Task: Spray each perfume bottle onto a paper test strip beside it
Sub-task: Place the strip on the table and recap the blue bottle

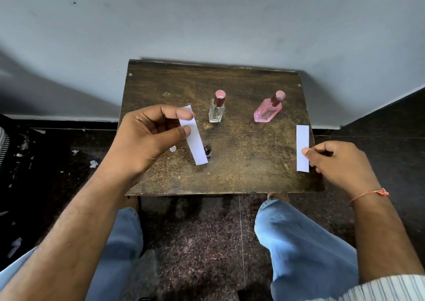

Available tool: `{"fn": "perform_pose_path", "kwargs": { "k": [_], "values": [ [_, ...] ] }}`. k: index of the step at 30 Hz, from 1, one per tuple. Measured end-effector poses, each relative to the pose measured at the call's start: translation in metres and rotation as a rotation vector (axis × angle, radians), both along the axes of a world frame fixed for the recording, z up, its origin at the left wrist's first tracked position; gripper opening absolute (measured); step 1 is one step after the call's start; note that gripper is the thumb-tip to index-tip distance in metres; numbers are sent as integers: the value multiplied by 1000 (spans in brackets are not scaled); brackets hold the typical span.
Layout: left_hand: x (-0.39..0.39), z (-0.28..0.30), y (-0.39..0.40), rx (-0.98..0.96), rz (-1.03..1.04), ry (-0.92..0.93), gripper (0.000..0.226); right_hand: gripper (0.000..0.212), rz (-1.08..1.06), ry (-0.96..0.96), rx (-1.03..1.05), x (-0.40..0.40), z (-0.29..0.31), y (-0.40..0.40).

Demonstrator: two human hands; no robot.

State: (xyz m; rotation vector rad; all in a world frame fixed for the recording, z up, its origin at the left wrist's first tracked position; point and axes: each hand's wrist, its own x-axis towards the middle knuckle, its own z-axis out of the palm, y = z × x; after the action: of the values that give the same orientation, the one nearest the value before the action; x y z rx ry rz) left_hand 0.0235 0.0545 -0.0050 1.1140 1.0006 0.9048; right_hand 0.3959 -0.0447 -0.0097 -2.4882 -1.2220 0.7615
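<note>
A clear perfume bottle (pixel 216 107) with a rose cap stands upright at the middle back of the small wooden table (pixel 241 162). A pink perfume bottle (pixel 268 111) stands to its right. My left hand (pixel 147 137) pinches a white paper test strip (pixel 195 137) between thumb and forefinger, held above the table left of the clear bottle. A small dark bottle (pixel 207 151) shows partly behind that strip. My right hand (pixel 338 162) pinches a second white strip (pixel 302 148) at the table's right edge.
A small clear cap or vial (pixel 173 149) peeks out under my left hand. The table stands against a pale wall (pixel 207 25). My knees in blue jeans (pixel 299 243) are below the front edge. Paper scraps lie on the dark floor (pixel 34 162) at left.
</note>
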Motion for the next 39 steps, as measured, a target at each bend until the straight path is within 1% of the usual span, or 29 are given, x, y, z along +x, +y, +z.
{"fn": "perform_pose_path", "kwargs": {
  "k": [3,6,8,10,12,14,17,20,23,26,28,29,31,33,36,37,39],
  "values": [
    [-2,0,0,-12,5,26,28,16,-16,-17,2,-2,2,0],
    [-3,0,0,-23,1,85,37,21,-50,-69,5,-4,1,0],
    [-4,0,1,-31,-1,127,41,25,-54,-114,67,-8,3,1],
    [-6,1,1,-39,-10,151,43,22,-8,-143,202,-18,5,3],
    [-7,1,1,-44,-30,167,47,16,45,-62,356,-39,6,6],
    [-8,0,1,-50,-49,179,50,14,136,75,434,-63,2,10],
    [-8,0,0,-53,-60,195,54,32,344,247,426,-101,-11,15],
    [-7,2,-1,-63,-67,197,59,47,532,275,416,-132,-23,16],
    [-6,3,-2,-69,-92,191,63,47,578,285,424,-149,-33,18],
    [-5,2,-3,-66,-118,182,67,33,571,266,455,-151,-36,19],
    [-6,2,-3,-71,-127,175,69,26,526,299,437,-150,-37,19],
    [-6,2,-3,-72,-128,176,70,24,484,347,415,-149,-38,19],
    [-7,2,-3,-65,-124,179,72,18,386,522,370,-148,-38,19],
    [-7,2,-2,-66,-124,172,73,16,273,753,374,-149,-33,20],
    [-7,2,-2,-69,-122,153,72,23,49,1206,350,-152,-19,22],
    [-6,2,-3,-70,-122,150,71,24,-2,1322,316,-152,-16,22],
    [-5,2,-3,-72,-121,146,68,23,-47,1468,254,-149,-12,23]
  ]
}}
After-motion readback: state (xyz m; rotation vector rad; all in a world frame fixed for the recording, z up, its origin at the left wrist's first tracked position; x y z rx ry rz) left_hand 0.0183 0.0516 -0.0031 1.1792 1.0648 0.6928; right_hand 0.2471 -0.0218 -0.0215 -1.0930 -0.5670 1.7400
